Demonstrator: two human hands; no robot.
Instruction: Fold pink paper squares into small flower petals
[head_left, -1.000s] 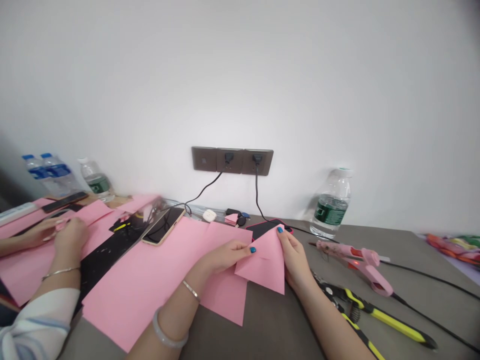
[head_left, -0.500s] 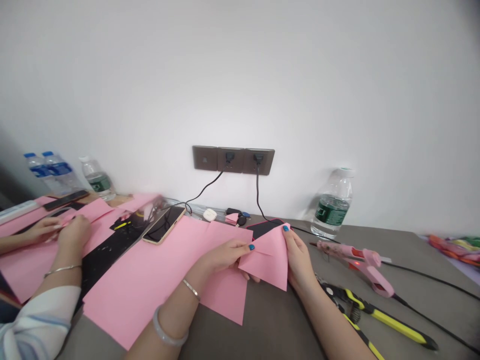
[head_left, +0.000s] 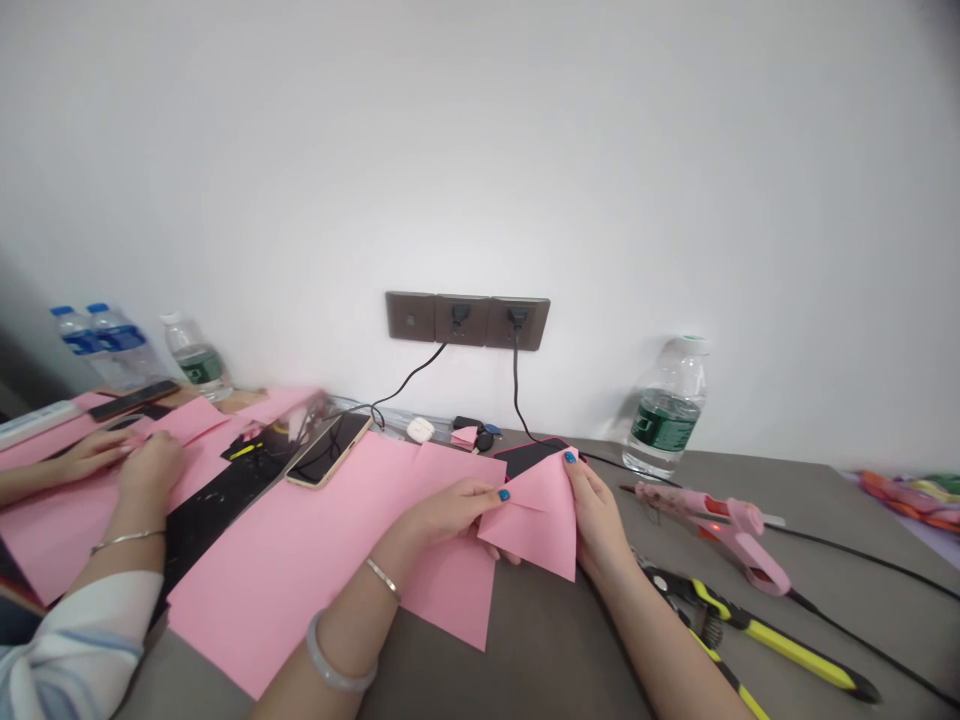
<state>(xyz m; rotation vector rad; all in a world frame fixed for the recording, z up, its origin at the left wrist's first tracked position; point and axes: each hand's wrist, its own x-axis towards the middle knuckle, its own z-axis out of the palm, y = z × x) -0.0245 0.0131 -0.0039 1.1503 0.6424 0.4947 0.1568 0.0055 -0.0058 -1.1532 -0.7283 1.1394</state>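
Note:
My left hand [head_left: 457,510] pinches the left edge of a small folded pink paper [head_left: 536,520], its thumb on top and fingertips showing underneath. On the paper's right side, my right hand [head_left: 596,505] is closed on the upper corner, with the thumb at the front. The paper is raised above the table and has a crease across it. Beneath my left forearm lie large pink sheets [head_left: 300,560], and another pink sheet [head_left: 454,590] extends below my left hand. A phone with a red edge [head_left: 532,456] is partly hidden behind the held paper.
A pink glue gun [head_left: 731,520], yellow-black pliers [head_left: 795,645] and a water bottle [head_left: 666,410] are on the right. A gold-edged phone [head_left: 330,450] lies left of centre. At far left, another person's hands [head_left: 150,465] work on pink paper. Cords run from the wall sockets [head_left: 466,320].
The other person's left hand has shifted slightly on their paper. My hands and the folded paper look nearly unchanged.

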